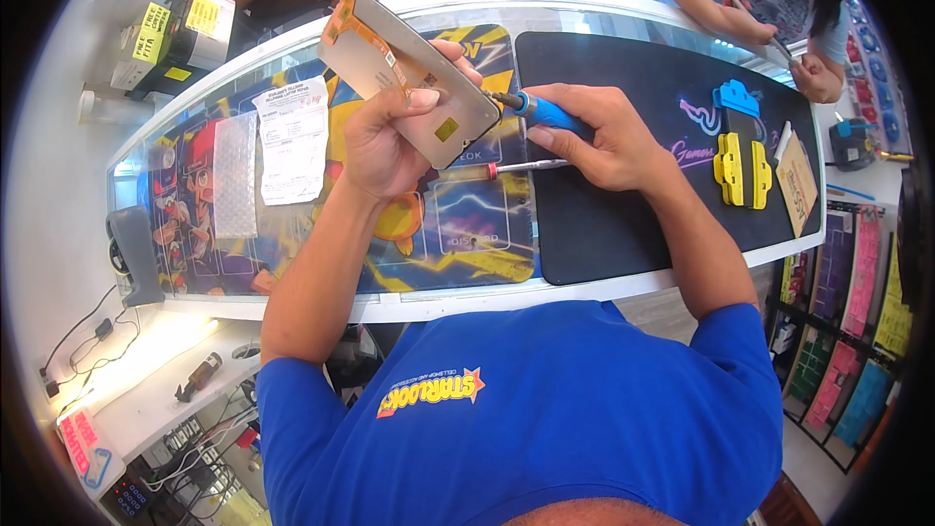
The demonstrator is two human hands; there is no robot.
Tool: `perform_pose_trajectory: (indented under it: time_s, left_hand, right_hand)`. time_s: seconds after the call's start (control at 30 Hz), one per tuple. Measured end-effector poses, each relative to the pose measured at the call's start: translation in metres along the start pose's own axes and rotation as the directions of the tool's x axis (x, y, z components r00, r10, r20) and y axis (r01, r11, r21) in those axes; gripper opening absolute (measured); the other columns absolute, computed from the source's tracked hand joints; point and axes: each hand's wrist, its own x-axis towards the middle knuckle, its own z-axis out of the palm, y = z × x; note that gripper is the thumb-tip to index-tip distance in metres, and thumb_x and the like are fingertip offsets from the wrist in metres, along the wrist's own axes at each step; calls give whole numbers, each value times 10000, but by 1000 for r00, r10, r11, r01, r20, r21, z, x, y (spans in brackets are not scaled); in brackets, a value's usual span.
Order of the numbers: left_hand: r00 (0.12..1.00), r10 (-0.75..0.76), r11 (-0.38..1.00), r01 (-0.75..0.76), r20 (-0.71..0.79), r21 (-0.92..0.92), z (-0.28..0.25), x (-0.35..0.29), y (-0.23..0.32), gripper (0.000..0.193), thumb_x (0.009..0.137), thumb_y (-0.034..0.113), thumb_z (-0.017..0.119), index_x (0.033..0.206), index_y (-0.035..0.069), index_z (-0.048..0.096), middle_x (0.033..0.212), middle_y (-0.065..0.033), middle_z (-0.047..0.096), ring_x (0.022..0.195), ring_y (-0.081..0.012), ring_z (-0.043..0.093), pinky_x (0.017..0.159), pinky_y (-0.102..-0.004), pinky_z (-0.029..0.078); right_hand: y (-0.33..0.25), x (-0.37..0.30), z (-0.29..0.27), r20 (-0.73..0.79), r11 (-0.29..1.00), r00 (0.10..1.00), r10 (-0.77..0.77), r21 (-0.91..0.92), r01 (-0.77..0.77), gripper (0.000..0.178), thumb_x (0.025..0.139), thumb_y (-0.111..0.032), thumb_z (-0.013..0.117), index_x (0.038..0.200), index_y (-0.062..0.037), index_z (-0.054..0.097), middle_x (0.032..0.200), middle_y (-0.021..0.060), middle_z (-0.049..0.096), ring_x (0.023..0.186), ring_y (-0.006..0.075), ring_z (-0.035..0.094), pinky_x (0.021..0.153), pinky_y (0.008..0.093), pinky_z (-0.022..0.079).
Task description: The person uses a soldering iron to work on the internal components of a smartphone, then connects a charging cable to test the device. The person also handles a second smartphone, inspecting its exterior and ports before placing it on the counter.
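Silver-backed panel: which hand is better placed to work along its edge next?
Likely the right hand: it grips the blue-handled tool, tip at or near the edge, while the left hand holds the panel.

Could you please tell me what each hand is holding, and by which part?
Left hand: a phone screen, around its middle. Right hand: a tool, by its blue handle.

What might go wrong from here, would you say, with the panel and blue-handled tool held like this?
The panel is held above the mat by the left hand, so it might drop. The blue-handled tool points at its edge; a slip could damage it. The exposed orange ribbon cable might snag.
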Motion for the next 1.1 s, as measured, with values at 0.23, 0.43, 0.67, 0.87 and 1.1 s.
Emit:
perform_pose_trajectory:
  time_s: [0.23,0.43,0.67,0.87,1.1]
  left_hand:
    - [999,-13,1000,14,-43,21,5,2,-1,639,818,140,737,1418,7,564,1212,-153,644,1184,-269,654,1072,-439,544]
    - [996,60,998,-60,-72,12,7,1,-3,591,841,117,728,1360,50,454,1115,-126,571,973,-273,710,883,-457,674]
    - [1000,20,999,-20,-23,40,5,4,-3,447,928,156,753,1295,85,507,1044,-83,613,854,-237,736,835,-406,672]
    - [994,-8,997,16,-105,77,-2,-5,-5,445,1017,275,739,1370,105,529,1061,-60,610,846,-171,656,710,-349,593]
    - [985,-67,991,84,-158,106,8,1,-2,592,954,312,773,1420,71,497,1028,-85,608,749,-247,711,584,-358,613]
  right_hand:
    - [-2,-3,2,-2,1000,1000,13,16,-13,387,988,-206,760,1318,-8,716,1042,179,781,890,291,768,792,384,581]
    - [0,2,-4,41,999,999,-19,48,17,366,989,-194,754,1306,-14,718,1017,180,773,883,336,758,780,400,575]
    - [-4,-3,-7,30,998,1000,6,57,-7,373,1007,-214,735,1319,-12,709,1022,184,766,892,339,749,796,408,561]
    - [-4,0,-5,25,999,1000,-15,36,14,379,995,-192,745,1330,-18,705,1036,188,769,903,344,757,798,400,578]
    - [-13,-3,-2,5,1000,1000,23,-14,-23,376,979,-151,757,1317,7,713,1038,176,780,890,283,775,817,361,589]
